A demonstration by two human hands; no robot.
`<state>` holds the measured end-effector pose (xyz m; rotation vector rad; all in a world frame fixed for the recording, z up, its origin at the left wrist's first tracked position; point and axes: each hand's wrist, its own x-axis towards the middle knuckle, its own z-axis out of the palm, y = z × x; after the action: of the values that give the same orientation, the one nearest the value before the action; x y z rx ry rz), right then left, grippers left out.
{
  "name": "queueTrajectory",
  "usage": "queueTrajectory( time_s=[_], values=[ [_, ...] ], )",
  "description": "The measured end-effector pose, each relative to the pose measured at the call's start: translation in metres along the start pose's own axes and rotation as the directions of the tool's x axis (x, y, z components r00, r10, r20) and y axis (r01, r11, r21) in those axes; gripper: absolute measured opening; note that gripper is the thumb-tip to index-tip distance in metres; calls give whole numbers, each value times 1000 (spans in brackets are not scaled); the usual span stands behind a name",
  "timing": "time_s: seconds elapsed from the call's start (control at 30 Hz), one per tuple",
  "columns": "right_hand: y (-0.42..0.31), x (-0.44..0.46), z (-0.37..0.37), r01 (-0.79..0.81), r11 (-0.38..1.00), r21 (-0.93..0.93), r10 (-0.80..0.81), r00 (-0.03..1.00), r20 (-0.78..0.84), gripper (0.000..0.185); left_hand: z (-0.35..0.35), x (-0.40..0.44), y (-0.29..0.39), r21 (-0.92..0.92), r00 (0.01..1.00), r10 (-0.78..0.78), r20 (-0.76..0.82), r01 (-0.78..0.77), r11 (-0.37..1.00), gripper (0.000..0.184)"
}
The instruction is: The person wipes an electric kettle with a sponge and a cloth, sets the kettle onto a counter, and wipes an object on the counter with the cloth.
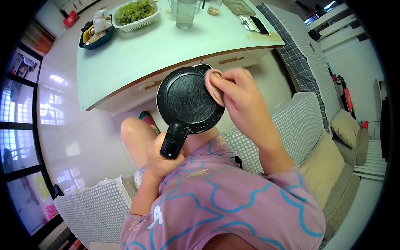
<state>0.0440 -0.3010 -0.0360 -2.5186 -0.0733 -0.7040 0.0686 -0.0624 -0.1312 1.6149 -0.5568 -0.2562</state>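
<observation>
A small black frying pan (pixel 187 98) is held above the person's lap, its scratched, worn round face towards the camera. My left hand (pixel 160 158) is closed round its black handle (pixel 173 143). At the pan's right rim, my right hand (pixel 237 89) pinches a pinkish round pad (pixel 214 87), which touches the rim. Part of the pad is blurred, and its exact material cannot be made out.
Beyond the pan is a pale table (pixel 137 54) with drawers. On it are a white basket (pixel 139 26) of green grapes, a dark blue basket (pixel 98 41) and a glass mug (pixel 184 18). A sofa (pixel 291 125) with patterned covers surrounds the person.
</observation>
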Motion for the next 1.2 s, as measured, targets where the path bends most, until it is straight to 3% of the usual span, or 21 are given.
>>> queueTrajectory(
  time_s=[0.07, 0.13, 0.2, 0.27, 0.33, 0.37, 0.5, 0.6, 0.7, 0.77, 0.8, 0.93, 0.97, 1.07, 1.13, 1.2],
  values=[
    [5, 25, 14, 157, 987, -17, -157, 987, -18, 21, 1, -3, -1, 1, 1000, 0, -1, 0, 1000, 22],
    [5, 41, 24, 190, 982, -12, -189, 982, 21, 21, 1, -7, -3, 96, 994, 95, 50, -100, 990, 35],
    [2, 42, 27, 220, 976, -8, -219, 974, 59, 21, 1, -9, -5, 104, 994, 100, 31, -103, 989, 35],
    [-4, 28, 20, 175, 982, -66, -173, 985, 24, 25, 0, -8, -7, 102, 994, 106, 18, -107, 989, 35],
    [-12, 5, 4, 98, 993, -63, -95, 995, 41, 32, 1, -3, -4, 97, 997, 49, -67, -43, 994, 24],
    [-16, -6, -4, 19, 998, -59, -16, 999, 52, 40, 1, -1, -3, 93, 997, 46, -65, -40, 995, 24],
    [-19, -31, -11, -115, 993, -23, 116, 991, 69, 43, -4, 2, -1, -12, 999, -2, -39, 1, 1000, 22],
    [-10, -8, -3, -37, 999, -21, 37, 999, 34, 29, -3, -1, -3, 1, 1000, 1, -15, -1, 1000, 23],
    [-2, 34, 17, 132, 983, -125, -132, 991, 7, 15, 1, -3, 0, -15, 999, -46, -18, 46, 999, 24],
    [-8, 55, 33, 312, 937, -155, -301, 949, 94, 6, 4, -1, 5, 91, 999, 35, 4, -35, 995, 26],
    [-16, 58, 40, 317, 937, -148, -306, 947, 95, 6, 4, -6, 2, 133, 998, 26, 51, -32, 991, 37],
    [-46, 36, 46, 387, 918, 82, -396, 906, 149, 22, 7, 1, 2, 42, 1000, -15, 26, 14, 999, 35],
    [-51, 24, 41, 378, 914, 147, -396, 909, 128, 29, 9, 3, -2, 22, 999, 51, -18, -51, 998, 35],
    [-42, 0, 15, 329, 938, 112, -344, 923, 173, 33, 4, 5, -2, -59, 999, -42, -32, 40, 997, 35],
    [-22, -2, 3, 289, 957, -2, -285, 946, 153, 34, 2, 7, -2, 65, 995, 69, -68, -65, 996, 28],
    [-9, 10, 3, 253, 961, -108, -241, 964, 113, 34, 2, 7, 5, 44, 998, 51, -32, -49, 998, 28]
  ],
)
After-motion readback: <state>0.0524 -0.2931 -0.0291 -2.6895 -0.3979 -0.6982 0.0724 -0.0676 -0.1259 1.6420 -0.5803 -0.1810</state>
